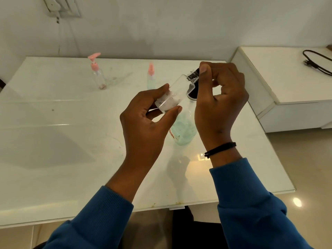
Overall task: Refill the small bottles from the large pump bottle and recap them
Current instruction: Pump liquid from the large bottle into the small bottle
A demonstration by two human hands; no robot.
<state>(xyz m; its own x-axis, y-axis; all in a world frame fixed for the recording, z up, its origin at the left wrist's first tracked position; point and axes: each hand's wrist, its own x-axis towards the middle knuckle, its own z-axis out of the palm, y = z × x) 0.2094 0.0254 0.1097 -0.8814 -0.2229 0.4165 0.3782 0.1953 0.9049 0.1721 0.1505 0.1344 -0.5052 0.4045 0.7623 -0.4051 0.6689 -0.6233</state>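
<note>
Gripping small clear plastic bottle [175,93] by base, my left hand [150,121] holds it tilted at frame centre. My right hand [220,97] pinches its neck against black pump nozzle [195,73]. Large clear pump bottle with green liquid [184,129] stands on white table [62,123] below. Two pink-capped small bottles [98,74] upper left, apart.

We note a black cable [316,62] on the white cabinet [294,90] far right, beside the glossy white table [53,141].
</note>
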